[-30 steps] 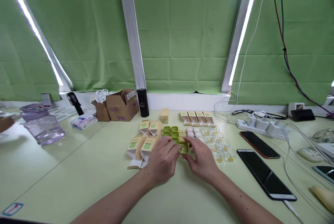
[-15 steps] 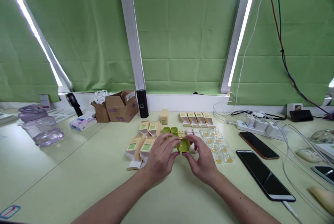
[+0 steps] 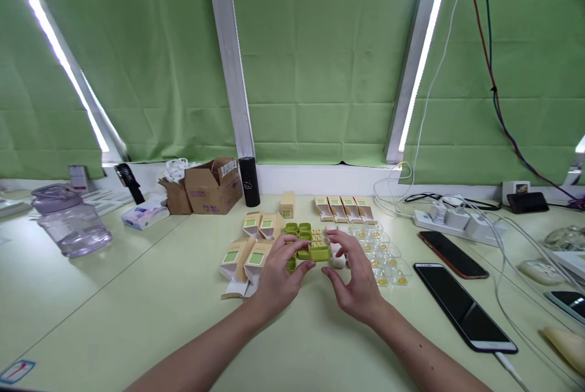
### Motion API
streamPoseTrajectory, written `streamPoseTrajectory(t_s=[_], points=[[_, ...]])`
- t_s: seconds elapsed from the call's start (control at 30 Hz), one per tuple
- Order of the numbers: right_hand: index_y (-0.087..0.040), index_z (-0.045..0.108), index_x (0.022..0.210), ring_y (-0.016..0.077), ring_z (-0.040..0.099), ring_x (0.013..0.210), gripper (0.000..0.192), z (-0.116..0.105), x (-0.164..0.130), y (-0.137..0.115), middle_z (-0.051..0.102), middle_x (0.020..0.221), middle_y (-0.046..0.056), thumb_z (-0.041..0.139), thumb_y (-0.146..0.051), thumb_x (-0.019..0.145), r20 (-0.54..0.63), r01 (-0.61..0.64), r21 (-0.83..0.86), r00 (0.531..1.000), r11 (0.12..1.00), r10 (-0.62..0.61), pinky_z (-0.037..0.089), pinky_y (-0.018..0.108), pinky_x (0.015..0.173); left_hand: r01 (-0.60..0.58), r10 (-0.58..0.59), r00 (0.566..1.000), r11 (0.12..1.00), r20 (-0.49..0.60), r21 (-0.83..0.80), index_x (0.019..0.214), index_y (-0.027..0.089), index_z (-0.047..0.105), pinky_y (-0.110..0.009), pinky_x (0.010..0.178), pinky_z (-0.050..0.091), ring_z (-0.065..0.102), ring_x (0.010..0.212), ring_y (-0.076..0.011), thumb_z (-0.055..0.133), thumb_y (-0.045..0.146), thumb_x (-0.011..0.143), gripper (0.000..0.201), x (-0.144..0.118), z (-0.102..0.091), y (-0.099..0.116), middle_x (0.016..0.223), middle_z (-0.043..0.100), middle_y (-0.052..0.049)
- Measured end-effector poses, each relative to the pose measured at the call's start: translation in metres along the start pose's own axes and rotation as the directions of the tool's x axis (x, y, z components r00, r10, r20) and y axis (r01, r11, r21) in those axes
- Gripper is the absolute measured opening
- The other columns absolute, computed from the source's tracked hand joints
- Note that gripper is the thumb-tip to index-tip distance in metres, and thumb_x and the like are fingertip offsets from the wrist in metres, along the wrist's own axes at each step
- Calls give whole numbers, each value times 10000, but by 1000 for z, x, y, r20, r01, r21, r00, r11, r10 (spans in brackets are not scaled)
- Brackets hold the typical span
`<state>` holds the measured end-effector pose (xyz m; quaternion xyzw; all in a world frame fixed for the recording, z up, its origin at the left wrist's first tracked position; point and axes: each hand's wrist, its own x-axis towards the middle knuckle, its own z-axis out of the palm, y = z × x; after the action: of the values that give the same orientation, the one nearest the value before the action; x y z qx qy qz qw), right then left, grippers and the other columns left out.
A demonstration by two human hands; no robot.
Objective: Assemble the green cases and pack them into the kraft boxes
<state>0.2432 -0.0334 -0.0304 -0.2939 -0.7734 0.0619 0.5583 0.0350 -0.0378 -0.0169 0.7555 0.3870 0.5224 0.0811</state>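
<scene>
A small green square cup (image 3: 320,253) is between my hands, its side facing me. My left hand (image 3: 280,273) has its fingertips and thumb at the cup's left end, closed on it. My right hand (image 3: 354,276) is open beside the right end, thumb and fingers apart, with a gap to the cup. Several more green cups (image 3: 292,228) stand in rows just behind, partly hidden by my left hand. Small yellow pieces (image 3: 316,235) lie beside them. White pieces (image 3: 338,260) show behind my right fingers. Clear plastic pieces with yellow centres (image 3: 382,263) sit to the right.
Opened cardboard packets (image 3: 236,258) lie left of the cups, with more packets (image 3: 342,208) at the back. A brown carton (image 3: 214,188), black cylinder (image 3: 249,181) and purple water bottle (image 3: 73,224) stand farther left. Phones (image 3: 464,303), a power strip (image 3: 457,221) and cables occupy the right.
The cup has turned from showing me its inside to showing its side. My right fingers have opened away from it. My left hand has shifted only slightly.
</scene>
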Motion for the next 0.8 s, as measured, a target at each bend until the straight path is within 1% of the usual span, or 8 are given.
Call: streamPoseTrajectory(t_s=[0.07, 0.13, 0.27, 0.4, 0.5, 0.63, 0.7, 0.8], points=[[-296, 441, 1475, 347, 570, 1345, 565, 0, 0, 0, 583, 1456, 149, 591, -168, 946, 3, 21, -13, 1000, 1000, -21, 612, 471, 857, 93, -92, 996, 994, 9, -64, 1137, 230, 744, -390, 863, 636, 703, 1027, -243, 734, 340, 955, 213, 1, 1, 1, 1108, 671, -90], [-303, 448, 1479, 349, 569, 1350, 565, 1, 0, 0, 588, 1450, 146, 588, -163, 950, 6, 36, -21, 999, 999, -35, 606, 501, 900, 157, -155, 988, 981, 22, -113, 1101, 227, 759, -371, 839, 640, 718, 977, -228, 738, 360, 948, 204, 3, 1, 2, 1082, 676, -81], [-313, 461, 1488, 335, 559, 1360, 572, 2, 0, 1, 589, 1450, 134, 583, -147, 954, 23, 38, -24, 999, 999, -38, 590, 516, 970, 230, -225, 973, 962, 49, -147, 1035, 205, 780, -365, 849, 632, 725, 931, -214, 719, 416, 954, 234, 5, 2, 2, 1032, 705, -78], [-305, 532, 1421, 333, 541, 1363, 492, 2, 0, 2, 574, 1436, 136, 590, -144, 961, 69, 24, -20, 997, 1000, -23, 550, 555, 1051, 270, -265, 963, 955, 59, -120, 980, 198, 788, -358, 816, 617, 717, 892, -211, 705, 472, 953, 287, 5, 3, 3, 1004, 716, -78], [-301, 554, 1407, 338, 539, 1356, 458, 1, 0, 2, 580, 1417, 139, 607, -178, 970, 91, 2, 2, 996, 1000, -2, 537, 565, 1067, 265, -260, 964, 959, 59, -104, 923, 204, 786, -346, 782, 601, 706, 861, -208, 676, 506, 969, 326, 5, 3, 3, 961, 723, -70], [-307, 560, 1420, 325, 574, 1292, 465, 1, 3, -1, 639, 1354, 120, 616, -220, 966, 103, -64, 91, 993, 994, 55, 572, 519, 1010, 220, -214, 973, 973, 84, -72, 827, 201, 760, -341, 769, 571, 674, 827, -201, 588, 500, 1021, 395, 5, 1, 2, 898, 705, -60], [-307, 584, 1399, 315, 599, 1236, 433, 0, 4, -2, 670, 1305, 110, 607, -241, 971, 106, -103, 137, 990, 985, 88, 589, 493, 966, 193, -187, 977, 980, 106, -49, 841, 199, 759, -351, 782, 566, 668, 847, -207, 559, 459, 1038, 383, 5, 0, 1, 906, 691, -66], [-304, 608, 1392, 303, 619, 1194, 400, 0, 5, -3, 678, 1295, 109, 593, -283, 993, 98, -163, 180, 984, 970, 147, 601, 452, 908, 124, -126, 984, 992, 128, 19, 944, 206, 770, -390, 839, 571, 660, 942, -241, 579, 372, 1023, 265, 5, -4, 1, 968, 687, -87]])
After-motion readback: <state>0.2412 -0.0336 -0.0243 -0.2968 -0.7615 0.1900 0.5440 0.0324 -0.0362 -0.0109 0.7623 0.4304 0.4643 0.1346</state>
